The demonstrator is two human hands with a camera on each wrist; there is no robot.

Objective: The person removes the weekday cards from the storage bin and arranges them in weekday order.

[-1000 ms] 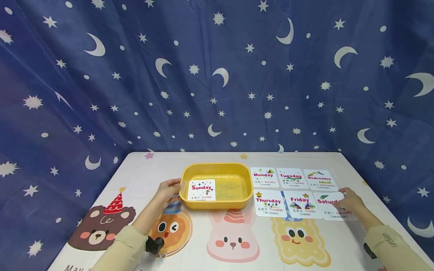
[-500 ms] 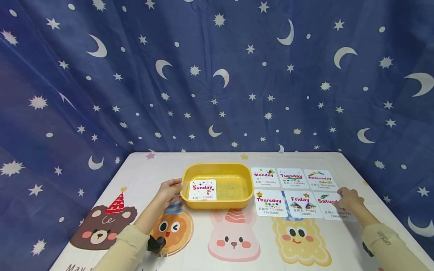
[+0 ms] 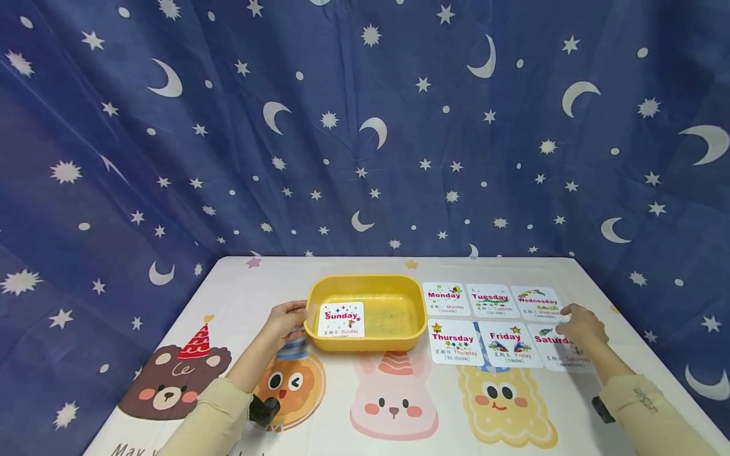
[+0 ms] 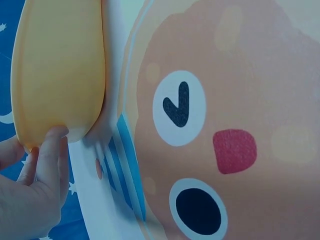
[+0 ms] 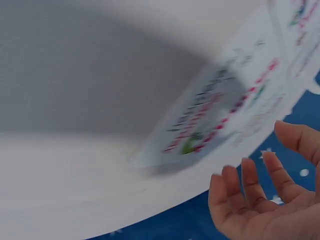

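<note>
My left hand grips the left end of a yellow plastic basin; in the left wrist view its fingers press the basin's outer end wall. Inside the basin, at its left, lies a white card reading Sunday. Over the right edge of the Saturday card hovers my right hand, partly covering that card and the corner of the Wednesday card. The right wrist view shows its fingers loosely bent and spread, holding nothing, apart from the blurred card.
The Monday, Tuesday, Thursday and Friday cards lie flat in two rows right of the basin. A white cloth with cartoon animals covers the table. Behind hangs a blue curtain.
My right hand has risen slightly and shifted left, uncovering more of the word Saturday and reaching over the corner of the Wednesday card. The left hand keeps its place on the basin.
</note>
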